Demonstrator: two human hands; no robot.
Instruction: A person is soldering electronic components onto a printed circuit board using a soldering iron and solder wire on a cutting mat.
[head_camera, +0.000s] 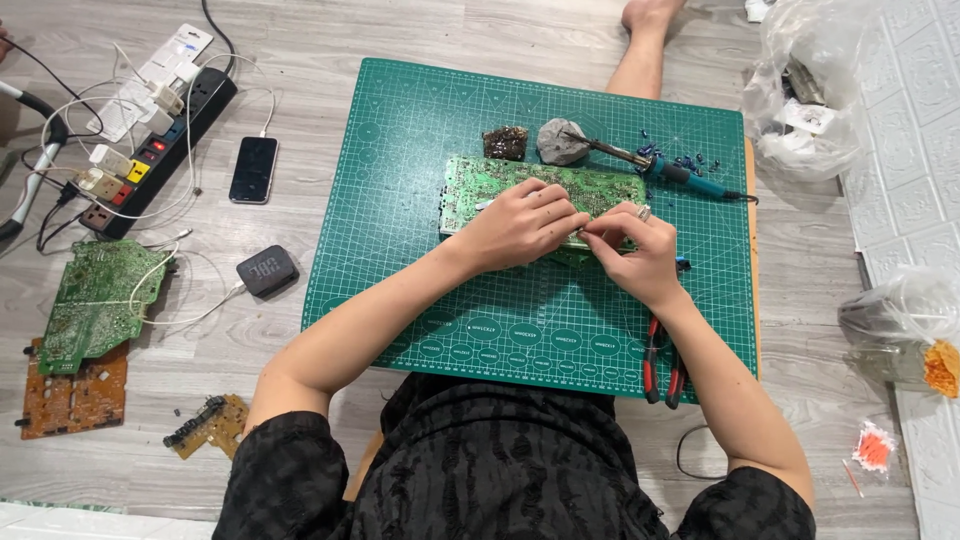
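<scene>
1. Green circuit board (480, 180): flat, rectangular, densely soldered; lies on the gridded green cutting mat (420, 130), upper middle, partly under both hands.
2. Left hand (520, 225): rests on the board; fingers curled shut, pinching at its near edge.
3. Right hand (640, 255): ring on one finger; fingers closed, tips meeting the left hand's; what they pinch is too small to tell.
4. Soldering iron (670, 170): slim, teal handle; tip on a grey lumpy pad (560, 142).
5. Red-handled pliers (662, 365): at the mat's near right edge.
6. Floor, pale wood-grain: black power strip (165, 150); dark phone (253, 169); spare green and brown boards at left.
</scene>
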